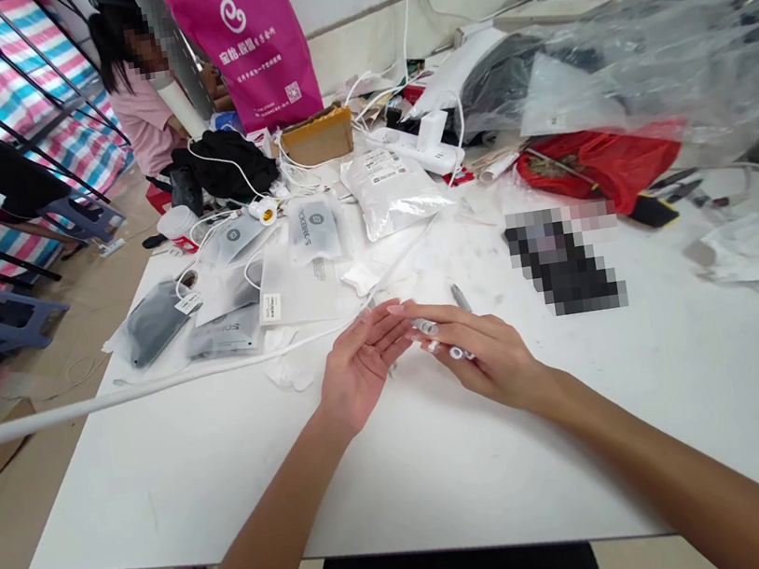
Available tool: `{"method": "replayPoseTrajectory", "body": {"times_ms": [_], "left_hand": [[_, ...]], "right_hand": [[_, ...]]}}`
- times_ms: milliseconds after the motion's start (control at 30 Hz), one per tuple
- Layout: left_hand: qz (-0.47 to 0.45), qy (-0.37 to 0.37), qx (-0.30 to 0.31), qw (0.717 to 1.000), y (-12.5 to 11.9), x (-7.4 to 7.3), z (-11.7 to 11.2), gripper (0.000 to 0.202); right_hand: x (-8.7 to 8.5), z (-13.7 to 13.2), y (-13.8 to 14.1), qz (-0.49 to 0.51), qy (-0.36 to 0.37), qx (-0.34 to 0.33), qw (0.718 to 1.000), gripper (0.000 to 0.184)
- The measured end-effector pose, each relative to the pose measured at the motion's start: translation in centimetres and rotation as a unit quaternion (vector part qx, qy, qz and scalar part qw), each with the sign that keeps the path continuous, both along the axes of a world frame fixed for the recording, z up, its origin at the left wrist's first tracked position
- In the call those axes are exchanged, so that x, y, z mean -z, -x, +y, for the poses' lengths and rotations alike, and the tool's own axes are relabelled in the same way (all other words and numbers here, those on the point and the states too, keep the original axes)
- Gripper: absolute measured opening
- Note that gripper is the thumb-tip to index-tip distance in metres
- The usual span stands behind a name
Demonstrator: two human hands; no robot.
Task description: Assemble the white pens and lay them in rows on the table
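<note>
Head view: left hand, palm up, fingers loosely spread and empty, over the middle of the white worktop, fingertips meeting the right hand, which curls around small silver-grey cylindrical pieces. Just beyond them lies a grey pen-like stick. Far left: sealed translucent plastic pouches and a long white rod; far right: a red plastic bag.

Packets on table beyond the left hand
</note>
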State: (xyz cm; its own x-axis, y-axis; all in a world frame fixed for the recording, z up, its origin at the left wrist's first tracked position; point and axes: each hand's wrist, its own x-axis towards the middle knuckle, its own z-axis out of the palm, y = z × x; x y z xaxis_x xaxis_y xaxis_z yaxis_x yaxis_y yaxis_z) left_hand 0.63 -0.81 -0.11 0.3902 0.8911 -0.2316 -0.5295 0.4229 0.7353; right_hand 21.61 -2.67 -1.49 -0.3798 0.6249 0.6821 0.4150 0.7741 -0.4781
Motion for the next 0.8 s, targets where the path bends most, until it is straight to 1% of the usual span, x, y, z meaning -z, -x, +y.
{"method": "replayPoseTrajectory", "body": {"times_ms": [167,333,467,600,700,800], "left_hand": [[-0.001,0.004,-0.007,1.0,0.03,0.14,0.01,0.037],[-0.003,-0.004,-0.003,1.0,0.04,0.15,0.0,0.035],[0.005,-0.011,-0.002,1.0,0.05,0.04,0.02,0.036],[0.009,-0.012,-0.001,1.0,0.04,-0.05,0.02,0.036],[0.016,-0.023,0.001,1.0,-0.03,-0.09,-0.07,0.034],[0.033,-0.041,0.006,0.999,-0.19,-0.2,-0.21,0.03]], "right_hand": [[0.24,0.1,-0.1,0.005,-0.011,0.001,1.0,0.035],[0.1,0.1,-0.06,0.016,-0.01,-0.006,1.0,0.036],[0.16,0.0,-0.15,0.006,0.009,-0.004,1.0,0.031],[0.27,-0.05,-0.19,0.001,0.012,-0.001,1.0,0.028],[0.3,0.02,-0.04,0.01,0.014,-0.006,1.0,0.033],[0.4,0.15,0.18,0.04,0.029,-0.025,0.998,0.041]]}}
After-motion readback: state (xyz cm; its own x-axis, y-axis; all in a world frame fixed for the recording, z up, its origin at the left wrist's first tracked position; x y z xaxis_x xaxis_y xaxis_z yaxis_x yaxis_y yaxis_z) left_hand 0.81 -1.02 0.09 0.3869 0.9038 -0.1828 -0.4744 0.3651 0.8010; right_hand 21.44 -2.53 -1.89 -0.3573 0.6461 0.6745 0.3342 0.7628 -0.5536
